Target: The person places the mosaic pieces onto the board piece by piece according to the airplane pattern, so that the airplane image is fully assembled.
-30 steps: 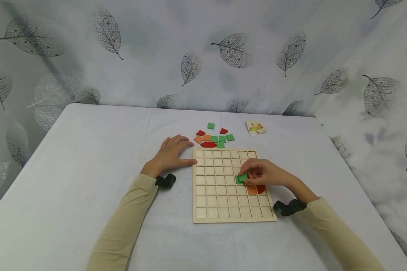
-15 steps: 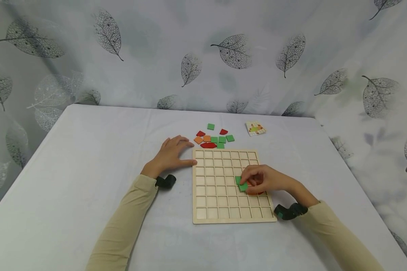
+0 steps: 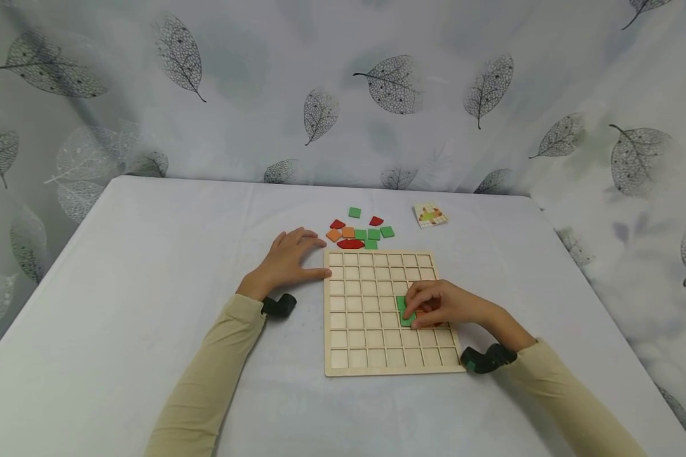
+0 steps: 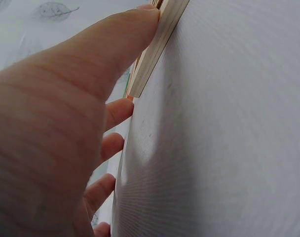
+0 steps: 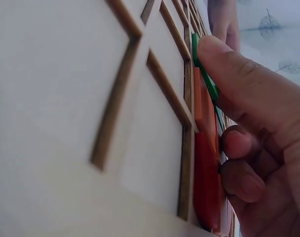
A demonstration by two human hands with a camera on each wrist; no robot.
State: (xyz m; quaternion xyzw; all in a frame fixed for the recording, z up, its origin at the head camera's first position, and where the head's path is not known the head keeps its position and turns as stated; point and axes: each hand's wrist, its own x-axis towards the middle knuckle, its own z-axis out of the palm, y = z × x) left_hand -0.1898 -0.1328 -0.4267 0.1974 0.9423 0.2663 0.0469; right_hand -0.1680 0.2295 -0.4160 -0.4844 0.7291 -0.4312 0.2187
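Note:
The wooden grid board (image 3: 366, 362) lies flat on the table. My right hand (image 3: 448, 303) is over its right part, thumb and fingers pinching a green square tile (image 3: 407, 320). The right wrist view shows this tile (image 5: 206, 74) tilted under my thumb, beside an orange tile (image 5: 204, 98) and a red curved tile (image 5: 205, 177) set in the grid. Another green square tile (image 3: 401, 303) sits in the cell just behind. My left hand (image 3: 288, 259) rests with spread fingers on the cloth, its thumb (image 4: 140, 29) touching the board's left edge.
Behind the board lie loose tiles: several green squares (image 3: 374, 234), orange ones (image 3: 349, 232) and red curved pieces (image 3: 350, 244). A small pattern card (image 3: 430, 216) lies farther right at the back. White cloth (image 3: 206, 209) covers the table, with a leaf-print curtain (image 3: 234, 95) behind.
My right hand has moved the pinched green tile slightly toward me, from over the other green tile to the cell in front of it. The left hand has stayed still.

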